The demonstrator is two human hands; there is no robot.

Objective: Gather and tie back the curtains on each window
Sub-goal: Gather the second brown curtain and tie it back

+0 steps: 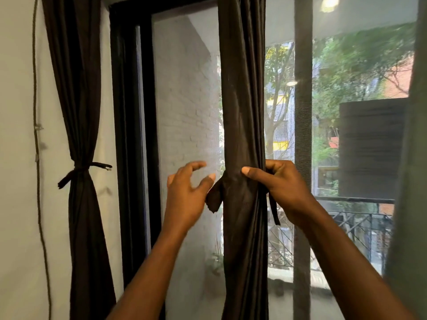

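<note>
Looking left, I see a white wall (18,88) with a thin cord (38,204) running down it, then a dark window frame (129,135) and a mesh screen (184,100). Beyond the screen are pale brickwork, trees and a balcony railing (358,200). The left curtain (78,100) hangs against the wall, cinched at its waist by a tie (80,170). The middle curtain (242,100) is bunched into a narrow column in front of the screen. My right grip (286,188) is closed around it, thumb across the front and fingers behind. A dark strap (213,199) sticks out at the column's left, and another end dangles under that hand. My left grip (184,195) is spread, fingers loosely curved, holding nothing, just beside the strap; I cannot tell if it touches. Another curtain (411,181) fills the right edge.
</note>
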